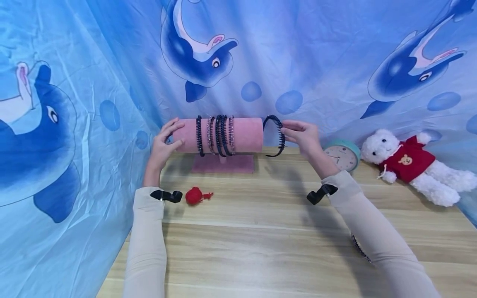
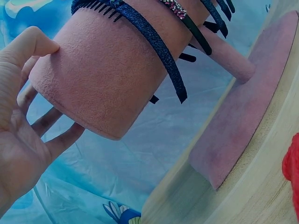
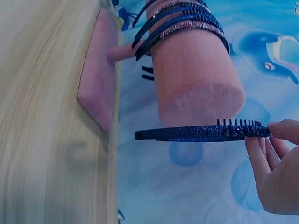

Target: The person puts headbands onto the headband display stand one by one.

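Observation:
A pink headband stand (image 1: pixel 249 134) with a padded horizontal roll stands at the back of the table. My left hand (image 1: pixel 162 142) holds the roll's left end, thumb on its near side and fingers about the end face, as the left wrist view shows. Several headbands (image 1: pixel 220 135), dark and glittery, hang round the middle of the roll. Just off the roll's right end, my right hand (image 1: pixel 306 135) pinches a dark blue toothed headband (image 3: pixel 187 133) by its top. In the right wrist view, this headband is apart from the roll, its open ends pointing toward the table side.
A red fuzzy ball-shaped item (image 1: pixel 193 196) lies before the stand. Right of it are a green-rimmed clock (image 1: pixel 340 156) and a white teddy bear (image 1: pixel 408 161) in red. Another headband (image 1: pixel 360 249) lies partly under the right forearm. A dolphin-print curtain (image 1: pixel 257 49) encloses the wooden table (image 1: pixel 238 248).

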Demonstrator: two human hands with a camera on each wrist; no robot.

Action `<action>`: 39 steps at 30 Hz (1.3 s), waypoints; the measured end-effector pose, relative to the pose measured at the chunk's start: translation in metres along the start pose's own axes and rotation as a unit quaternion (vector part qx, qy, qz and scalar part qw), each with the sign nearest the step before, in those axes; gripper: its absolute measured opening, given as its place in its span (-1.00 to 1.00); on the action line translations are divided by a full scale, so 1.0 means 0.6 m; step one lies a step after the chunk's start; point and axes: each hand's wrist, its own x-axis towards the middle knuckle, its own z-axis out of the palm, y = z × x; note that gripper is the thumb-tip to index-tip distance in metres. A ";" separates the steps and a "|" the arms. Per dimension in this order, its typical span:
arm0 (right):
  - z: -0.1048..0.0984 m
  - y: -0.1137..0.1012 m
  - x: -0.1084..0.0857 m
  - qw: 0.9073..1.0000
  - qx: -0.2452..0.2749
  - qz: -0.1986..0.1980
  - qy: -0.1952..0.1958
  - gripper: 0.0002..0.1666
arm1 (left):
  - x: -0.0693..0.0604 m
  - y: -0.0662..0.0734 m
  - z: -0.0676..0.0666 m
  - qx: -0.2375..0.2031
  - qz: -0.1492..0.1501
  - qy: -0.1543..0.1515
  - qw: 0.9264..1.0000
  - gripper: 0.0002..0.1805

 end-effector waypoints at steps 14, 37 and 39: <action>0.063 0.003 0.016 0.999 -0.015 -0.032 0.001 -0.55 | 0.001 0.000 0.001 -0.015 0.001 -0.001 1.000 -0.48; 0.071 0.015 0.017 0.969 -0.182 -0.154 -0.067 -0.54 | -0.001 0.006 0.003 -0.013 -0.006 0.001 1.000 -0.47; 0.067 0.014 0.019 0.963 -0.197 -0.161 -0.084 -0.51 | -0.001 0.006 0.003 -0.014 -0.005 0.001 1.000 -0.47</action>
